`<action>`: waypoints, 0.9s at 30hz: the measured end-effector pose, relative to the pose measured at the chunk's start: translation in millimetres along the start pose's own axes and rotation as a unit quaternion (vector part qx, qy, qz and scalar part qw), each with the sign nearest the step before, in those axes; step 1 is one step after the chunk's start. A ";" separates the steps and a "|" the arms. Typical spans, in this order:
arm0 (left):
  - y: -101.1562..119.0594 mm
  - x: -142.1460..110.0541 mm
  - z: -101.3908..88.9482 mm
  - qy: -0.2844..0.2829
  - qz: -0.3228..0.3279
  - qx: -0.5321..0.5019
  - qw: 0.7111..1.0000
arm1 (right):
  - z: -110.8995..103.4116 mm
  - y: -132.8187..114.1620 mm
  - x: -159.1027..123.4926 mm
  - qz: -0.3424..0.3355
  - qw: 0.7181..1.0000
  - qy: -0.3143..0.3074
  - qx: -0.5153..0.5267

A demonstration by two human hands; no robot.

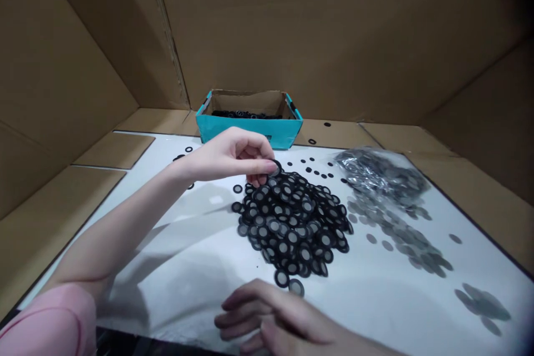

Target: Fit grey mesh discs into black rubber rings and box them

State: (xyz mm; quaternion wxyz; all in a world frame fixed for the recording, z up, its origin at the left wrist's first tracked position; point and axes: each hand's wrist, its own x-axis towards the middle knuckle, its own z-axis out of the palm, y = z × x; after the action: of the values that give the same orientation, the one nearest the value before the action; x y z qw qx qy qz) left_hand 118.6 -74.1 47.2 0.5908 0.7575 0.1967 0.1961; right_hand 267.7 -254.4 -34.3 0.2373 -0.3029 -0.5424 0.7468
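Note:
My left hand (233, 157) reaches over the white board (175, 256) and pinches one black-rimmed mesh ring (276, 167) between thumb and fingers, at the far left edge of a big pile of such rings (294, 222). My right hand (277, 317) lies near the board's front edge, just below the pile, with its fingers curled together. What those fingers hold is hidden. A single ring (296, 287) lies just beyond them.
A teal cardboard box (250, 125) holding black rings stands at the back. A clear bag of grey mesh discs (377, 169) lies right of the pile, with loose discs (406, 239) trailing toward the front right. Cardboard walls (334, 28) enclose the workspace.

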 end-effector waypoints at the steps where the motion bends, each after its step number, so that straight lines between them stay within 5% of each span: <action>1: -0.7 0.4 -0.4 0.000 -0.002 -0.001 1.000 | -11.5 -13.1 -1.6 -0.005 1.000 0.013 0.000; 4: -3.3 1.5 -2.0 0.003 -0.006 0.000 1.000 | -45.8 -49.7 -2.2 -0.042 0.976 0.152 -0.152; 8: -5.1 2.1 -3.0 -0.001 -0.004 0.008 1.000 | -82.8 -74.3 8.8 -0.136 0.879 0.358 -0.284; 12: -3.0 3.1 -0.7 0.003 -0.012 0.014 1.000 | -90.5 -82.6 23.0 -0.209 0.830 0.350 -0.380; 16: -2.9 4.5 1.6 0.008 -0.009 -0.005 1.000 | -83.7 -84.8 32.6 -0.241 0.822 0.308 -0.413; 23: -9.3 5.6 2.0 0.008 0.002 -0.019 1.000 | -91.8 -80.5 33.3 -0.228 0.815 0.344 -0.406; 25: -8.3 5.3 1.9 0.021 0.004 -0.008 1.000 | -88.6 -73.0 31.6 -0.231 0.834 0.363 -0.346; 27: -6.9 5.0 2.1 0.029 0.008 -0.005 1.000 | -74.3 -55.0 28.4 -0.231 0.887 0.327 -0.229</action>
State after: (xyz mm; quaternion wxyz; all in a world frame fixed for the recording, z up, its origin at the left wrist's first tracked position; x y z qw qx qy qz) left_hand 123.5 -71.6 40.4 0.5872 0.7499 0.2071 0.2237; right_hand 301.9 -169.1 -4.3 0.4914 -0.4418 -0.6448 0.3842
